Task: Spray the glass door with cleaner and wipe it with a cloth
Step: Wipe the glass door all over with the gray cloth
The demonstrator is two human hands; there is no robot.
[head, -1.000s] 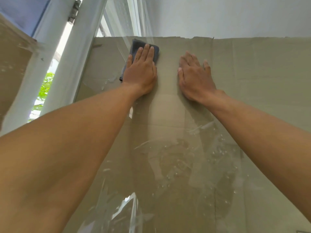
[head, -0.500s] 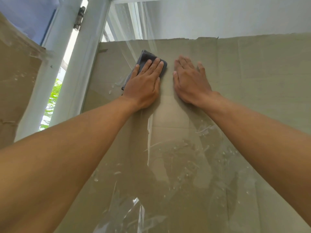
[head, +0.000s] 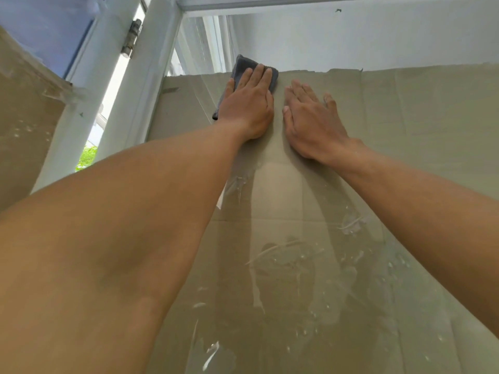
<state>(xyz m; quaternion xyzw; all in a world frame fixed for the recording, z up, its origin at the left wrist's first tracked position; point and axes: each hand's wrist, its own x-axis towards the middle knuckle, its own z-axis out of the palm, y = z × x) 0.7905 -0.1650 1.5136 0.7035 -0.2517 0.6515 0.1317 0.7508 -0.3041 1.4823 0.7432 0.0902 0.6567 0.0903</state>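
Head cam, looking up along the pane.

L hand [head: 247, 109]: flat, fingers straight and close together, palm pressed on a dark grey cloth [head: 242, 66]. Not curled round it. The cloth lay against the glass door [head: 297, 265] in the upper centre of the frame, w/ its top edge and left side showing past the fingers.

R hand [head: 310, 122]: just right of the L hand, not touching it. Palm flat on bare glass, fingers straight and slightly spread, holding nothing.

Both forearms ran up from the lower corners of the frame.

Glass: streaks, droplets and smears in the lower centre and lower right; faint reflections in the same area. The region around the hands looked cleaner.

Behind the pane: brown cardboard sheet [head: 432, 117] covering most of the frame; its top edge ran level w/ the cloth. White wall [head: 351, 36] above it.

Left of frame: white door frame [head: 140, 103] w/ a metal hinge [head: 131, 39] at upper left. Green foliage [head: 86, 156] was visible through the gap at mid-left.
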